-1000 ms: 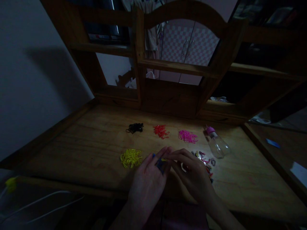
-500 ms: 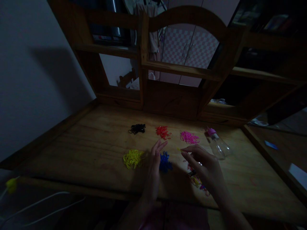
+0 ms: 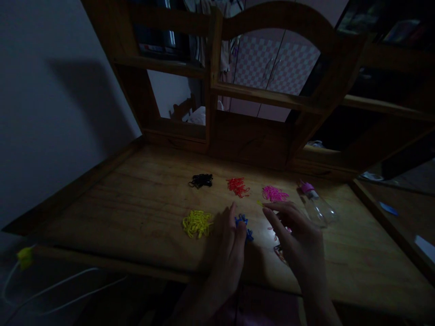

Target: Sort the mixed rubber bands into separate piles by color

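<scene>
The heap of blue bands (image 3: 243,223) lay on the surface (image 3: 136,203) right at the fingertips of the left hand (image 3: 226,246). It was a loose clump, slightly longer from its far end to its near end, with no clear way of pointing. The left hand rested flat, palm down, fingers straight and close together, gripping nothing.

Just off the fingertips of the right hand (image 3: 301,242) showed a small yellow band (image 3: 259,203), too tiny and dim to tell how it lay. That hand hovered with its fingers curved and its thumb below them. I could not tell whether they pinched the band.

Under the right palm lay some mixed bands (image 3: 280,251). Left of the left hand sat a yellow heap (image 3: 197,223). Beyond both hands lay a row of black (image 3: 201,180), red (image 3: 237,186) and pink (image 3: 274,194) heaps. Right of the right hand a clear bottle (image 3: 319,209) lay on its side, its pink cap pointing away and to the left.
</scene>
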Demonstrator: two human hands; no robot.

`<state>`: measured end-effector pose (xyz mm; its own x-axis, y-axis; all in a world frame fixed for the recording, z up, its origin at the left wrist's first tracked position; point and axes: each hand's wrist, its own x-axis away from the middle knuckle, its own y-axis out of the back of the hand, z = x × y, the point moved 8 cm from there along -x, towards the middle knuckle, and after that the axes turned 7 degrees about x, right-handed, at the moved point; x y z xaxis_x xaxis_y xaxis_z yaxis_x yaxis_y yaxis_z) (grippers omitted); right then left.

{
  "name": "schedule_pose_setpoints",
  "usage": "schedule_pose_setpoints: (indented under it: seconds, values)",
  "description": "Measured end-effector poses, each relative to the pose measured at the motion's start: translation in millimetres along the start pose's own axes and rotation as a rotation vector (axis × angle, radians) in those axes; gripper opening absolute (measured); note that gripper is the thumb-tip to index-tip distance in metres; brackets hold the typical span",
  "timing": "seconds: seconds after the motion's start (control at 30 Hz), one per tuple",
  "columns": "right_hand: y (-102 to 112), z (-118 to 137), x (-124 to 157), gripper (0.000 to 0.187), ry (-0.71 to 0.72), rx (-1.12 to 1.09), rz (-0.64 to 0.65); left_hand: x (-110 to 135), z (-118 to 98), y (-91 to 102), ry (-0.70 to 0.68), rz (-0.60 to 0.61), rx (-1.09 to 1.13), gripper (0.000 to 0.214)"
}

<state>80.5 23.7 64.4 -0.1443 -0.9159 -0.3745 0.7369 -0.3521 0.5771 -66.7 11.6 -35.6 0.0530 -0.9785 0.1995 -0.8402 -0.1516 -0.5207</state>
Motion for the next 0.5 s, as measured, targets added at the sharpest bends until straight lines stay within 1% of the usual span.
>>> schedule_pose_setpoints:
  seconds: [0.07,0.1,0.17,0.2,0.23,0.27,0.3,0.37,0.4,0.43,0.47,0.5]
  values:
    - [6.1,-4.1,1.3,0.011,-0.033,-0.003,-0.025,0.6,-1.9,-5.9,0.016,0.03,0.024,0.041]
    - [8.9,-5.9,1.3,0.012,-0.049,0.002,-0.037,1.3,-4.0,-5.5,0.012,0.027,0.044,0.04]
    - [10.6,-6.2,0.8,0.012,-0.058,0.019,-0.053,4.3,-9.9,4.0,-0.021,-0.016,0.097,0.037]
    - [6.9,-4.2,0.6,0.012,-0.048,0.026,-0.045,7.1,-12.6,12.3,-0.038,-0.046,0.133,0.035]
    - [-1.5,-0.6,0.7,0.011,-0.025,0.026,-0.014,10.7,-15.2,23.0,-0.058,-0.086,0.171,0.032]
    - [-14.9,4.3,1.4,0.009,0.008,0.018,0.042,15.3,-18.1,35.9,-0.087,-0.14,0.207,0.029]
    - [-33.1,9.8,3.2,0.009,0.044,0.006,0.124,20.9,-21.5,50.3,-0.13,-0.206,0.235,0.027]
    - [-76.8,21.4,10.4,0.011,0.123,-0.008,0.324,35.0,-31.7,80.1,-0.271,-0.364,0.253,0.028]
    - [-97.0,26.2,14.2,0.014,0.158,0.004,0.402,42.4,-37.6,92.7,-0.35,-0.433,0.239,0.028]
    - [-112.7,31.0,16.8,0.017,0.206,0.032,0.442,48.4,-43.4,101.6,-0.417,-0.475,0.197,0.027]
    - [-124.4,34.6,18.1,0.02,0.25,0.072,0.467,51.6,-49.0,105.9,-0.463,-0.473,0.111,0.026]
    - [-131.2,36.6,17.8,0.024,0.283,0.112,0.476,51.9,-54.1,105.3,-0.491,-0.427,-0.019,0.027]
